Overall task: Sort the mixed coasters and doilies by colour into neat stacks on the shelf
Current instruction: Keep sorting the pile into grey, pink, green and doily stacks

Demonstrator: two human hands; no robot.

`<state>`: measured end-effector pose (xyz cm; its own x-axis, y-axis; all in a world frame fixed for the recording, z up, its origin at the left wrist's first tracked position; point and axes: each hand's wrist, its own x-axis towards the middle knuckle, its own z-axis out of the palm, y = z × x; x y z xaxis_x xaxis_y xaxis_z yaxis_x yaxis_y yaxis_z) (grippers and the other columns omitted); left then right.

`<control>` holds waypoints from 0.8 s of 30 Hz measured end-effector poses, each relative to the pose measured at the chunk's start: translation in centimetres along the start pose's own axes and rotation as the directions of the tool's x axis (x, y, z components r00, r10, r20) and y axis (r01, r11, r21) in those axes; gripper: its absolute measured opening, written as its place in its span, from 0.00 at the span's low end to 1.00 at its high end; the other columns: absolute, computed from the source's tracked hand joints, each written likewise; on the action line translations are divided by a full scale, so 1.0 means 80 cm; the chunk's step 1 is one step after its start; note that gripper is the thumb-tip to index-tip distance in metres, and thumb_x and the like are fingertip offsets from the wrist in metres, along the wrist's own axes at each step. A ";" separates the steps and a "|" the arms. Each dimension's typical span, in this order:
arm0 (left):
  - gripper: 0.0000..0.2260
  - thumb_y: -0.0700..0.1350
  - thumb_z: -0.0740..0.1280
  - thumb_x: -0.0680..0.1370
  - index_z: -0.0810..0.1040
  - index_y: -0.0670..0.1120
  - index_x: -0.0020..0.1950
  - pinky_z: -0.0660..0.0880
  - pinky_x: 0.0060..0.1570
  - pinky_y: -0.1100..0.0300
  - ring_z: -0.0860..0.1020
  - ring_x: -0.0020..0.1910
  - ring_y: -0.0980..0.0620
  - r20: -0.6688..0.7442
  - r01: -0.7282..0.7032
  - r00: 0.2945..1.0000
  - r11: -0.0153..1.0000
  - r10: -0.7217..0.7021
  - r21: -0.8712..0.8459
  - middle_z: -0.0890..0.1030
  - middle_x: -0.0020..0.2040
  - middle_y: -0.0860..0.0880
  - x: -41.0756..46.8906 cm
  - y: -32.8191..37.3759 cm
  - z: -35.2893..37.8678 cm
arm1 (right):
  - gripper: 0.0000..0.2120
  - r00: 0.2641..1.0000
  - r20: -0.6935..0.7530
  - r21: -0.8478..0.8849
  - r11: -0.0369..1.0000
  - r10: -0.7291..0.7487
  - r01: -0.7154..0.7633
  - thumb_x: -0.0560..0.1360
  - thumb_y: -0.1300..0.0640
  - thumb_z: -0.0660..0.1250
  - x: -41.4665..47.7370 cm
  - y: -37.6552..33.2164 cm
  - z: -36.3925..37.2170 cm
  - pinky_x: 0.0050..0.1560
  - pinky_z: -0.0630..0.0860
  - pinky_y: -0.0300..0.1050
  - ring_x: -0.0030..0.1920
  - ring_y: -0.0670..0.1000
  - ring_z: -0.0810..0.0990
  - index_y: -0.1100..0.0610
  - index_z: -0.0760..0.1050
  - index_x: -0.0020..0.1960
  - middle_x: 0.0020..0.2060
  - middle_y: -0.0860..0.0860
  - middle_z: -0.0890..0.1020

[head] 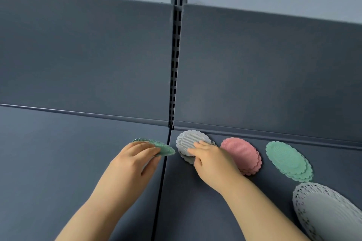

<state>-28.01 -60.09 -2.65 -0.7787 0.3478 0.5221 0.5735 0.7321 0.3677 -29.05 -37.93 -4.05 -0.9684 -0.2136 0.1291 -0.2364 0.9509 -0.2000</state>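
Left hand [135,159] pinches dark green coaster [163,147] at shelf [78,152] seam; right hand [211,159], fingers straight, rests on grey stack [189,139], probably pressing, near back edge.

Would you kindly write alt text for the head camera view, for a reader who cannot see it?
A person's left hand holds green coasters over a dark shelf while the right hand touches a grey stack. Further right lie a pink stack, a light green stack and white lace doilies.
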 end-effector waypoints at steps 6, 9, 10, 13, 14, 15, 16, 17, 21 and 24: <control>0.16 0.50 0.58 0.77 0.83 0.44 0.50 0.69 0.57 0.64 0.76 0.52 0.53 -0.019 -0.028 0.999 1.000 0.028 0.005 0.82 0.48 0.52 0.003 -0.001 -0.001 | 0.15 0.999 0.023 0.027 0.999 0.024 -0.024 0.74 0.56 0.55 -0.005 -0.004 0.000 0.53 0.75 0.50 0.62 0.49 0.70 0.51 0.75 0.57 0.57 0.49 0.77; 0.16 0.50 0.59 0.77 0.84 0.43 0.50 0.69 0.56 0.65 0.75 0.52 0.54 -0.014 -0.051 0.999 0.999 0.051 0.007 0.82 0.47 0.51 0.005 0.004 0.003 | 0.13 0.999 0.049 0.091 0.996 0.018 -0.023 0.75 0.52 0.57 -0.008 -0.006 -0.005 0.56 0.73 0.50 0.64 0.50 0.69 0.52 0.75 0.56 0.58 0.49 0.76; 0.16 0.50 0.59 0.77 0.84 0.43 0.50 0.69 0.56 0.65 0.75 0.52 0.54 -0.013 -0.060 0.998 0.998 0.060 0.008 0.82 0.47 0.51 0.006 0.007 0.003 | 0.13 0.997 0.069 0.154 0.987 0.030 -0.041 0.76 0.52 0.58 -0.009 -0.005 -0.008 0.60 0.71 0.50 0.66 0.50 0.68 0.53 0.76 0.57 0.61 0.49 0.75; 0.16 0.50 0.59 0.77 0.83 0.43 0.50 0.70 0.55 0.65 0.76 0.52 0.53 -0.016 -0.089 0.996 0.996 0.089 0.002 0.82 0.47 0.52 0.014 0.018 0.002 | 0.12 0.994 0.082 0.268 0.959 0.072 -0.092 0.76 0.54 0.60 -0.013 0.001 -0.024 0.60 0.70 0.51 0.62 0.51 0.71 0.57 0.77 0.55 0.58 0.54 0.77; 0.16 0.50 0.59 0.77 0.83 0.43 0.50 0.69 0.55 0.65 0.76 0.52 0.53 -0.019 -0.100 0.995 0.995 0.100 0.000 0.82 0.47 0.52 0.018 0.022 0.002 | 0.11 0.996 0.050 0.282 0.955 0.079 -0.090 0.76 0.55 0.60 -0.016 0.006 -0.028 0.58 0.70 0.51 0.59 0.53 0.73 0.59 0.77 0.53 0.55 0.56 0.78; 0.16 0.49 0.59 0.77 0.83 0.43 0.50 0.69 0.56 0.66 0.75 0.52 0.54 -0.022 -0.109 0.994 0.994 0.108 -0.002 0.82 0.47 0.52 0.021 0.028 0.003 | 0.11 0.996 0.029 0.284 0.955 0.085 -0.090 0.76 0.56 0.60 -0.019 0.010 -0.034 0.58 0.70 0.50 0.58 0.54 0.74 0.61 0.77 0.52 0.54 0.57 0.78; 0.16 0.49 0.59 0.77 0.83 0.43 0.50 0.69 0.56 0.66 0.75 0.53 0.54 -0.023 -0.115 0.993 0.993 0.115 -0.005 0.82 0.48 0.52 0.025 0.034 0.004 | 0.11 0.996 0.009 0.282 0.955 0.088 -0.087 0.76 0.56 0.60 -0.024 0.016 -0.040 0.58 0.69 0.47 0.58 0.53 0.74 0.61 0.77 0.51 0.53 0.57 0.79; 0.16 0.50 0.59 0.77 0.83 0.43 0.51 0.69 0.57 0.66 0.75 0.53 0.54 -0.021 -0.119 0.993 0.993 0.119 -0.009 0.82 0.48 0.52 0.028 0.041 0.006 | 0.11 0.995 -0.002 0.278 0.956 0.096 -0.092 0.76 0.56 0.60 -0.029 0.023 -0.046 0.59 0.67 0.43 0.58 0.51 0.74 0.61 0.77 0.52 0.53 0.55 0.80; 0.15 0.50 0.59 0.77 0.83 0.44 0.51 0.69 0.57 0.63 0.76 0.54 0.52 0.032 -0.152 0.988 0.988 0.153 -0.007 0.82 0.50 0.52 0.042 0.076 0.020 | 0.11 0.991 -0.092 0.257 0.963 0.102 -0.075 0.76 0.53 0.60 -0.061 0.061 -0.069 0.55 0.68 0.34 0.52 0.44 0.74 0.56 0.79 0.48 0.46 0.44 0.80; 0.14 0.49 0.60 0.77 0.83 0.45 0.51 0.67 0.57 0.66 0.75 0.54 0.53 0.039 -0.218 0.975 0.976 0.217 0.006 0.82 0.50 0.52 0.058 0.115 0.035 | 0.09 0.981 -0.063 0.296 0.942 0.184 -0.158 0.75 0.55 0.63 -0.091 0.099 -0.090 0.58 0.70 0.38 0.59 0.46 0.75 0.55 0.80 0.51 0.54 0.46 0.80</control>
<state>-27.05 -50.05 0.98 -0.6446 0.5210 0.5595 0.7278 0.6422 0.2406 -23.30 -27.21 0.38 -0.9883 -0.0199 0.1509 -0.0932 0.8632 -0.4962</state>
